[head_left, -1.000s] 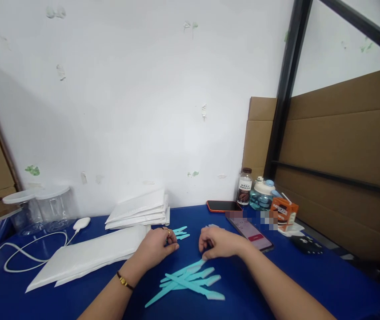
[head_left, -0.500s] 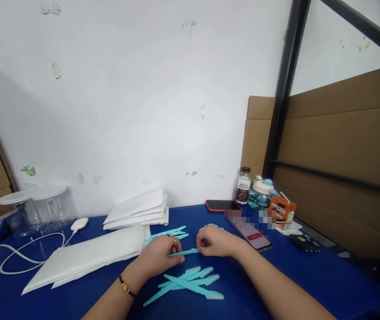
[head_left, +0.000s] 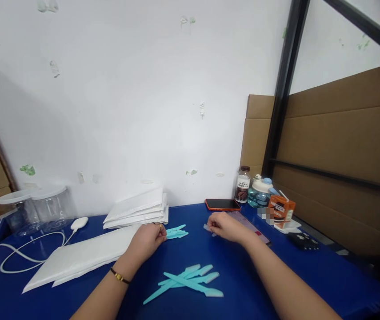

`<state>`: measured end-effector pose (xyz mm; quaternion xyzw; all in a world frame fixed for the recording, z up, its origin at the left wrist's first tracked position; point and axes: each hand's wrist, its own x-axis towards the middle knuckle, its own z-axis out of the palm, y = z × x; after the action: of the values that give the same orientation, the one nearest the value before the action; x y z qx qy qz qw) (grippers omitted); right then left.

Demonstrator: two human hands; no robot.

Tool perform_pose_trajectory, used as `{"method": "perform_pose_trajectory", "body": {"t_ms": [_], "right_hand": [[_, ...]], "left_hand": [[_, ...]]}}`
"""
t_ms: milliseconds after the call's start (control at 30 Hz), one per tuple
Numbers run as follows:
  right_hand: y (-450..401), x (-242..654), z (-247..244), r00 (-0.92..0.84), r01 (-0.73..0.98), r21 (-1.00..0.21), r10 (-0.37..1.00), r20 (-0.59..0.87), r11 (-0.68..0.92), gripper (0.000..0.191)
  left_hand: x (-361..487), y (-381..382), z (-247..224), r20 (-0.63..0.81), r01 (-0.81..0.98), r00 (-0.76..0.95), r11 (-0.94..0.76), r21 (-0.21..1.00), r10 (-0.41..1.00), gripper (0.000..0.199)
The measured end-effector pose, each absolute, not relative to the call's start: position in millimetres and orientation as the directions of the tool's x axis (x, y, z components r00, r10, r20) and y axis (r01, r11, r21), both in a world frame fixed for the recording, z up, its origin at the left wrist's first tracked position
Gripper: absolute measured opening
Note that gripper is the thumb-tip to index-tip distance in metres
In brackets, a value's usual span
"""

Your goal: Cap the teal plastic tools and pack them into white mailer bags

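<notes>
My left hand (head_left: 148,240) is closed, its fingertips pinching the near end of a turquoise eyebrow razor at the far pile of razors (head_left: 178,232), beside the white packets. My right hand (head_left: 225,225) is closed too, fingers bent down over small clear plastic caps (head_left: 206,227); its fingertips are partly hidden, but they appear to pinch a cap. In front of both hands, several turquoise eyebrow razors (head_left: 186,282) lie crossed on the blue table (head_left: 239,284), with whitish ends pointing right.
White padded packets (head_left: 86,253) lie at left, with more stacked (head_left: 136,209) by the wall. Clear jars (head_left: 51,206) and a white cable (head_left: 33,234) are further left. Two phones, one orange-edged (head_left: 223,204), a brown-capped bottle (head_left: 242,184) and an orange carton (head_left: 281,209) stand right.
My left hand has moved up and left with the razor to the far pile. My right hand has left the razor's end and moved right over the clear caps. The front razors stay put.
</notes>
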<state>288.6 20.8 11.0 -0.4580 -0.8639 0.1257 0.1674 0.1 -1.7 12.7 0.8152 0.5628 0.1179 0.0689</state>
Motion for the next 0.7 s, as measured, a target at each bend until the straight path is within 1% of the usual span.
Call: {"method": "perform_pose_trajectory", "body": {"t_ms": [67,100,167,233,333,400,467,533,600,700], "right_hand": [[23.1,294.7,12.0,-0.454,0.802,-0.368,0.881,0.137,0.470,0.010],[22.1,294.7,13.2,-0.439,0.811,-0.362,0.887,0.139,0.459,0.008],[15.4,288.3,16.5,-0.465,0.783,-0.374,0.867,0.179,0.498,0.008],[4.4,275.6,19.4,-0.559,0.689,-0.432,0.806,0.194,0.582,0.010],[-11.2,253.7,18.2,-0.721,0.537,-0.532,0.684,0.113,0.654,0.020],[-15.8,243.0,13.0,-0.782,0.495,-0.547,0.621,0.059,0.675,0.023],[-15.6,237.7,6.9,-0.806,0.486,-0.554,0.592,0.016,0.676,0.021],[-13.2,237.1,3.1,-0.807,0.490,-0.569,0.590,-0.011,0.660,0.018],[-11.3,238.9,3.1,-0.788,0.501,-0.581,0.616,0.001,0.642,0.017],[-10.7,242.3,8.5,-0.724,0.523,-0.580,0.684,0.084,0.624,0.015]], "left_hand": [[-7.2,2.2,10.7,0.117,0.919,0.301,-0.320,0.231,0.946,0.014],[-9.1,3.2,9.8,0.135,0.923,0.294,-0.318,0.218,0.946,0.014],[-8.9,3.0,9.2,0.195,0.923,0.296,-0.333,0.193,0.935,0.018],[-4.7,0.3,10.2,0.225,0.917,0.302,-0.347,0.198,0.926,0.023],[4.1,-6.7,13.6,0.210,0.886,0.343,-0.389,0.251,0.916,0.020],[9.0,-11.8,15.7,0.187,0.853,0.380,-0.421,0.307,0.906,0.019],[12.3,-16.2,17.1,0.142,0.818,0.407,-0.429,0.383,0.902,0.026],[14.5,-19.8,17.8,0.076,0.784,0.436,-0.420,0.457,0.896,0.035],[16.8,-22.3,18.1,0.016,0.745,0.492,-0.430,0.511,0.870,0.040],[21.7,-24.0,18.7,-0.023,0.709,0.567,-0.475,0.521,0.823,0.031]]}}
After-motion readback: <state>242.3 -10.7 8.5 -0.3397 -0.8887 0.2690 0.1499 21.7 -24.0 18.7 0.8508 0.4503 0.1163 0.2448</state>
